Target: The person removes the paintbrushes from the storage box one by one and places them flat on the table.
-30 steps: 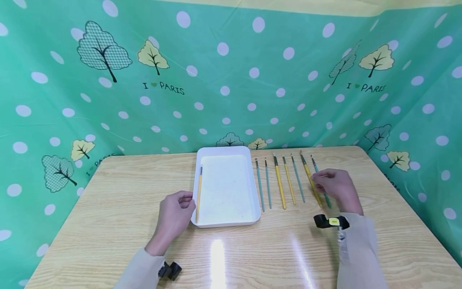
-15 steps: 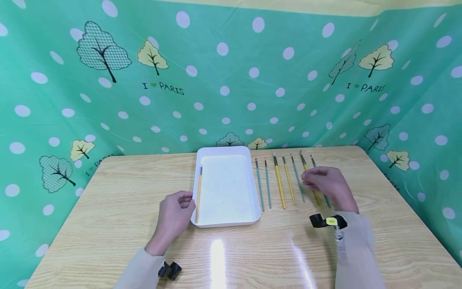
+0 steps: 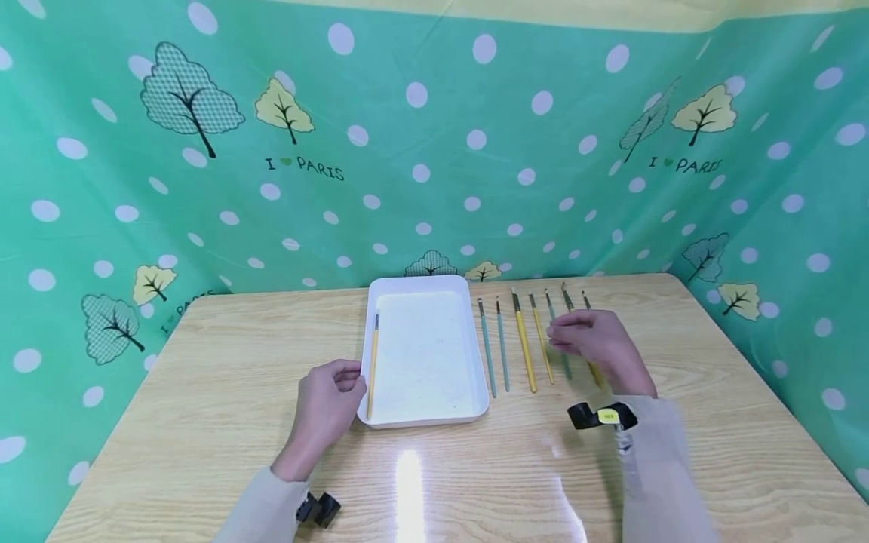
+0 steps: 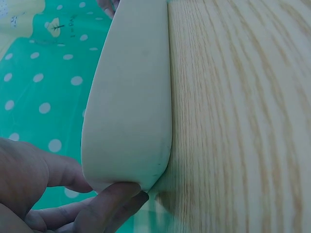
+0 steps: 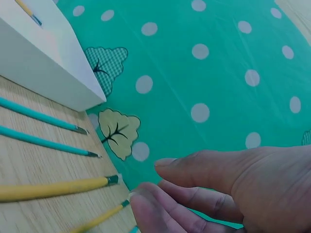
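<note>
My left hand (image 3: 327,403) holds the left side of a white tray (image 3: 434,421) near its front corner. The left wrist view shows the thumb and fingers (image 4: 114,201) at the edge of the tray's wall. Inside the tray, a thin yellow paintbrush (image 3: 373,369) lies along the left wall. My right hand (image 3: 600,347) hovers above the right end of a row of paintbrushes, with loosely bent fingers and nothing between them. It partly covers a teal paintbrush (image 3: 566,368) and a thick yellow paintbrush (image 3: 595,375). Another teal paintbrush (image 3: 586,299) shows only its tip.
Right of the tray lie two teal paintbrushes (image 3: 502,343), a thick yellow paintbrush (image 3: 523,339) and a thinner yellow paintbrush (image 3: 541,335), bristles pointing away. All rest on a wooden table (image 3: 489,483). A green dotted curtain (image 3: 434,151) stands behind the table.
My right hand has moved left above the row, from the rightmost paintbrushes toward the teal one beside them. My left hand and the tray have stayed in place.
</note>
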Motion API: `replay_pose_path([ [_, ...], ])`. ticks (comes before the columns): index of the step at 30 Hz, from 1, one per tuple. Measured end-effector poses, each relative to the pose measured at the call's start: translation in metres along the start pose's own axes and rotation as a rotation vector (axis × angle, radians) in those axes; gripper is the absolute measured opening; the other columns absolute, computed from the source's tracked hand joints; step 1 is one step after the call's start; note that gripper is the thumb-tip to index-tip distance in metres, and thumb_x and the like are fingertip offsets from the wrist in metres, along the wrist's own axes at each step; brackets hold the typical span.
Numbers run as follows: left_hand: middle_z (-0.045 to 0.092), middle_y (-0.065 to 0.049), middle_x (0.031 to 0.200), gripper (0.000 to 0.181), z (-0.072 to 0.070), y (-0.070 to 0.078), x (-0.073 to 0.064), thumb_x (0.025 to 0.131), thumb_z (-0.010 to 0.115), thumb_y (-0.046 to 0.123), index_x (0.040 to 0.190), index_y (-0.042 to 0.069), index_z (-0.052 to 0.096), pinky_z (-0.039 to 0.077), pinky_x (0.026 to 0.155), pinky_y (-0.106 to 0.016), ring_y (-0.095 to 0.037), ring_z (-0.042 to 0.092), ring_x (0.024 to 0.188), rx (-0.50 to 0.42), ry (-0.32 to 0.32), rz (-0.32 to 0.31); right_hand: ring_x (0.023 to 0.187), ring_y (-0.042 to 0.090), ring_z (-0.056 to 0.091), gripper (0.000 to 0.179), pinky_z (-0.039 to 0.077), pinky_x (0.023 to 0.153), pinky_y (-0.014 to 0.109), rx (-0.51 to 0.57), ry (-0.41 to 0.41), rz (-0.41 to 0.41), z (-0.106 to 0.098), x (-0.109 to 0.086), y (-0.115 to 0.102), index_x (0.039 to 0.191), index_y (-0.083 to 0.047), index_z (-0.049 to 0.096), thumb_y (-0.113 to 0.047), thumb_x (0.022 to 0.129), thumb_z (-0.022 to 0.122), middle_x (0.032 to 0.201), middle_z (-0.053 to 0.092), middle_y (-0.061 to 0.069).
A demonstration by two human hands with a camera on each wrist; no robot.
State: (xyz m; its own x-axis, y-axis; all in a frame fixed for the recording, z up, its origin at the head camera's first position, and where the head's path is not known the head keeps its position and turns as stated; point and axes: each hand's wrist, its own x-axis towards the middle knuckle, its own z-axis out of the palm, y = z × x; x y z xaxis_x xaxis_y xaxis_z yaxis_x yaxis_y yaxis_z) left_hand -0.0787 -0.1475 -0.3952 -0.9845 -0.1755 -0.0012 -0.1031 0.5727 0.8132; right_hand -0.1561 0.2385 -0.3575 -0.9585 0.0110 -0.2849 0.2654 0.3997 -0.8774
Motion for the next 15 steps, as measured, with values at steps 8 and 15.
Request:
replay_pose_path([
  [8,0.076,-0.018,0.105,0.026,0.000,0.000,-0.001,0.095,0.061,0.007,0.116,-0.004,0.072,0.064,0.079,-0.034,-0.026,0.074,0.096,-0.004,0.003,0.002,0.107,0.026,0.073,0.039,0.058,0.101,0.043,0.015,-0.025,-0.026,0.012,-0.001,-0.006,0.129,0.005,0.061,-0.017,0.097,0.069,0.125,0.067,0.020],
  [15,0.076,-0.018,0.105,0.026,0.000,0.001,0.000,0.095,0.062,0.007,0.116,-0.004,0.072,0.064,0.078,-0.031,-0.026,0.074,0.096,-0.006,0.003,-0.002,0.105,0.028,0.074,0.038,0.058,0.101,0.044,-0.001,-0.058,-0.038,0.026,-0.001,-0.016,0.128,0.006,0.062,-0.015,0.097,0.069,0.122,0.069,0.022],
])
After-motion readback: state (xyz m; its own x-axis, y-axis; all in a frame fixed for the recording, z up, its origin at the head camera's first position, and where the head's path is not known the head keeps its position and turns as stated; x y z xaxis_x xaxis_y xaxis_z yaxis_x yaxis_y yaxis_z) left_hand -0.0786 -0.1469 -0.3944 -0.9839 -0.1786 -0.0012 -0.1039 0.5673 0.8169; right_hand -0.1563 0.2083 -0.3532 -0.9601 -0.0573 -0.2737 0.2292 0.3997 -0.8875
